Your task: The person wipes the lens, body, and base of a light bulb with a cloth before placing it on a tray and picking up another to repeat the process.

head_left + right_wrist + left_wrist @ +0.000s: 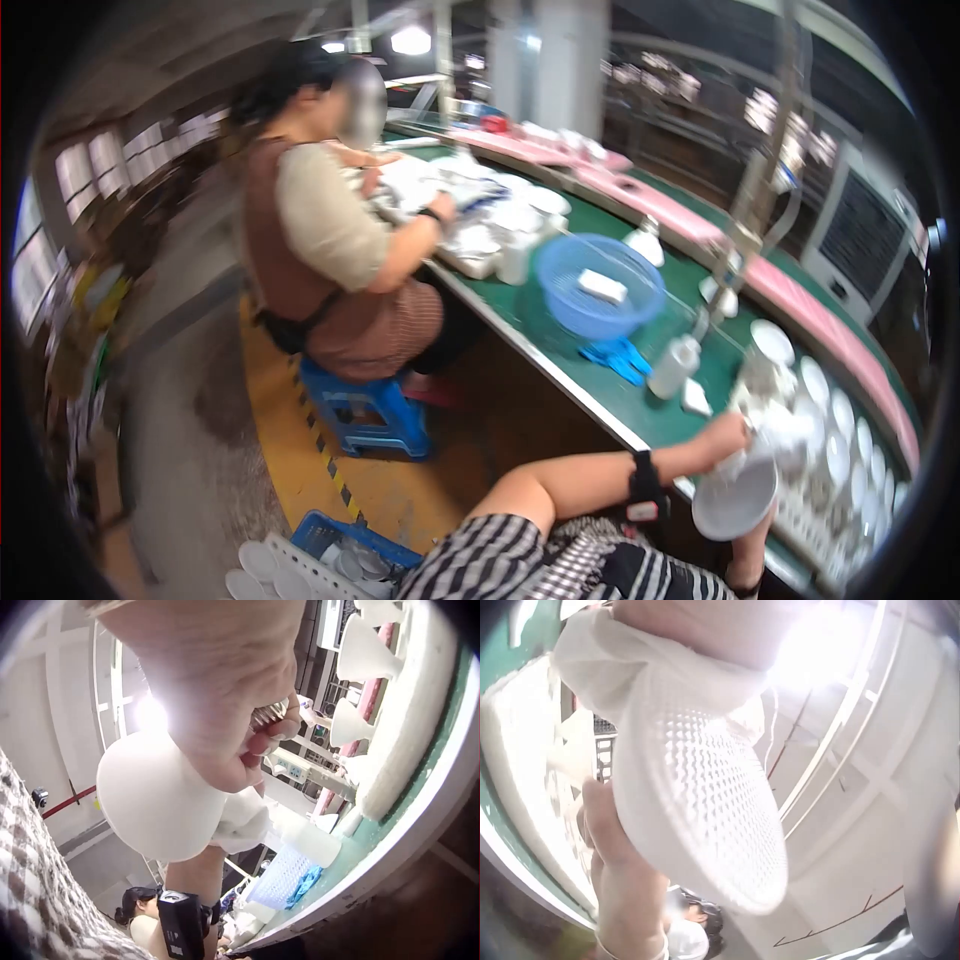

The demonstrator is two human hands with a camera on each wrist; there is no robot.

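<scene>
A white flared lamp bulb [735, 500] is between my two hands, in front of the bench. In the left wrist view its wide face [716, 802] shows a grid of small dimples. My right hand [217, 697] curls its fingers round the bulb's narrow end, where a silver ribbed piece [270, 714] shows; in the head view the bulb hides most of this hand. My left hand [722, 440] grips a bunched white cloth [244, 821] that lies against the bulb's rim. The fingertips of the left hand are hidden by the cloth.
Rows of similar white bulbs [838, 450] stand in a white tray at right. Along the green bench are a squeeze bottle [675, 367], blue gloves [620, 360] and a blue basket [600, 320]. Another person sits on a blue stool [365, 405]. A blue crate [315, 530] is below.
</scene>
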